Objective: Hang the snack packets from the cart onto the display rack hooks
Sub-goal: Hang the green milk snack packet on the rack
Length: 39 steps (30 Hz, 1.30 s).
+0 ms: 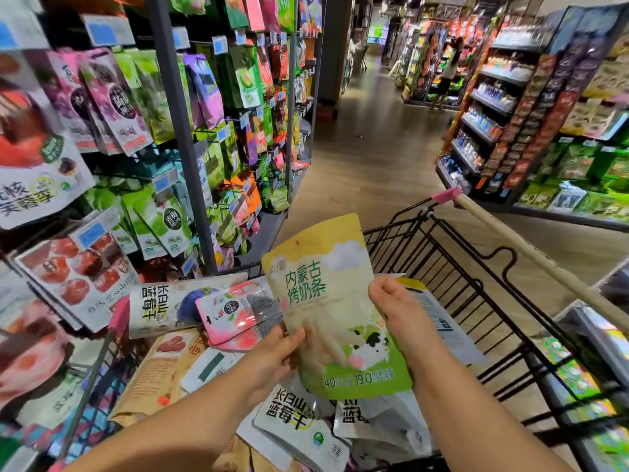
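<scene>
snack packet [335, 301] labelled 内蒙古烤奶条 above cart [531, 250], fingers of left hand [272, 356] and right hand [394, 308] clamped on its sides

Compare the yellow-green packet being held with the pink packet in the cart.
The yellow-green packet is held upright above the cart, pinched at its sides by the left hand and right hand; the pink packet lies tilted on other packets in the cart. The yellow-green packet looks larger and shows a cow; the pink packet looks smaller and glossier. Both are flat printed snack pouches.
</scene>
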Each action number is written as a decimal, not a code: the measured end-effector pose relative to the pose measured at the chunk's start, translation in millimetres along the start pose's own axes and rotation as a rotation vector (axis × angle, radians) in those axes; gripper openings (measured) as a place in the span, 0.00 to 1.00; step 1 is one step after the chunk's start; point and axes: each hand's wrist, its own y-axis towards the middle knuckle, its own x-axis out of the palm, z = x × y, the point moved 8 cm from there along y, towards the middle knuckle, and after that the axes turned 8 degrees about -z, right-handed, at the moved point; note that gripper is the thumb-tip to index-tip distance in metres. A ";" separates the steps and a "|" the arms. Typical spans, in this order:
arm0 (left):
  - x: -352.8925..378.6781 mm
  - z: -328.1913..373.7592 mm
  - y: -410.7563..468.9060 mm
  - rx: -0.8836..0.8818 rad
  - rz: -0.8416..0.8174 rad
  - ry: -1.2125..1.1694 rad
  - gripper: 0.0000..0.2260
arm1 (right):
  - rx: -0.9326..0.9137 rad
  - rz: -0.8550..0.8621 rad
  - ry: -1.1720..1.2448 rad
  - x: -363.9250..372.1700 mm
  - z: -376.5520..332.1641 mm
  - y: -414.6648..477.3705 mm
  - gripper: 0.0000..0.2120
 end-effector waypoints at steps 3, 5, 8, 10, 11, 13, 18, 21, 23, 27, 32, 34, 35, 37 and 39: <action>-8.2 9.9 -8.9 0.033 -0.049 -0.124 0.43 | 0.047 0.055 0.102 -4.8 5.1 1.0 0.10; -7.6 9.1 -15.8 -0.016 -0.119 -0.226 0.38 | 0.053 0.065 0.105 -5.0 8.4 1.9 0.10; -5.5 4.6 -26.3 -0.084 -0.169 -0.238 0.37 | 0.044 0.075 -0.017 -2.2 13.1 3.4 0.10; -7.0 1.7 -31.5 -0.093 -0.167 -0.226 0.40 | 0.060 0.087 -0.143 -4.8 20.0 6.0 0.09; -10.6 0.5 -34.4 -0.088 -0.144 -0.206 0.42 | 0.079 0.086 -0.194 -7.8 26.0 8.1 0.09; -25.3 -2.7 -39.4 -0.078 -0.066 -0.135 0.44 | 0.121 0.088 -0.373 -18.6 42.3 10.9 0.09; -67.7 -19.6 -56.4 -0.058 0.106 -0.117 0.22 | 0.174 0.035 -1.031 -43.1 80.7 3.3 0.12; -89.3 -33.5 -65.8 -0.076 0.151 -0.176 0.24 | 0.289 -0.128 -1.327 -50.8 112.8 -3.0 0.31; -97.4 -40.1 -69.5 -0.090 0.168 -0.193 0.27 | 0.333 -0.191 -1.439 -54.3 127.8 -4.8 0.40; -104.1 -47.7 -72.8 -0.091 0.163 -0.169 0.32 | 0.319 -0.203 -1.416 -57.5 135.2 -2.7 0.42; -111.2 -50.5 -73.5 -0.071 0.156 -0.133 0.36 | 0.281 -0.152 -1.436 -55.4 131.1 -3.3 0.28; -110.1 -48.0 -74.7 -0.062 0.150 -0.141 0.32 | 0.233 -0.123 -1.473 -50.2 122.3 -1.5 0.18; -108.6 -46.9 -74.9 -0.061 0.145 -0.159 0.30 | 0.231 -0.123 -1.502 -46.9 118.2 -0.5 0.13; -106.9 -46.0 -73.6 -0.077 0.134 -0.172 0.31 | 0.260 -0.131 -1.553 -42.8 112.8 2.3 0.11; -107.3 -42.6 -74.2 -0.051 0.142 -0.181 0.32 | 0.282 -0.125 -1.562 -41.1 107.5 5.3 0.12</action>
